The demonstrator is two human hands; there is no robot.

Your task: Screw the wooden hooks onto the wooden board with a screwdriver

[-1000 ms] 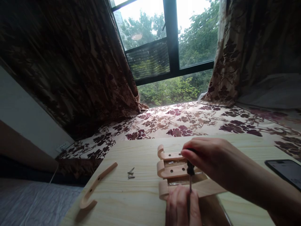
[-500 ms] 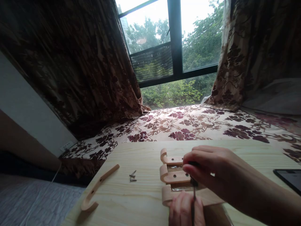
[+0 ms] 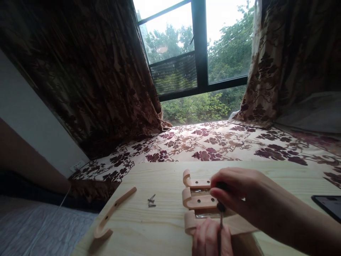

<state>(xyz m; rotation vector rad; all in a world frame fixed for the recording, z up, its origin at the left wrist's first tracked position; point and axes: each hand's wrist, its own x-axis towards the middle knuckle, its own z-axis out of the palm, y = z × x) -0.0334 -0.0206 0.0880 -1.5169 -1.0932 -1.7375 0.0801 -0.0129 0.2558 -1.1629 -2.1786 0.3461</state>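
My right hand (image 3: 238, 186) is closed round the dark handle of a screwdriver (image 3: 221, 205), whose shaft points down toward me. Below it, the fingers of my left hand (image 3: 207, 236) press on the nearest wooden hook (image 3: 190, 221), on both sides of the shaft. The screwdriver's tip is hidden among those fingers. Beyond lie a middle wooden hook (image 3: 204, 202) and a far wooden hook (image 3: 198, 183), each showing two dark screw holes or heads. All three hooks rest side by side across a brownish backing piece with shiny clear strips, partly covered by my hands.
On the pale wooden tabletop (image 3: 160, 227), a loose wooden hook (image 3: 114, 209) lies at left, with several screws (image 3: 151, 201) between it and the others. A phone or tablet (image 3: 327, 204) sits at the right edge. Patterned cloth (image 3: 199, 142) covers the window ledge behind.
My right hand has turned slightly on the screwdriver, so more of the handle shows. The left hand keeps its place on the nearest hook. The whole view has shifted slightly.
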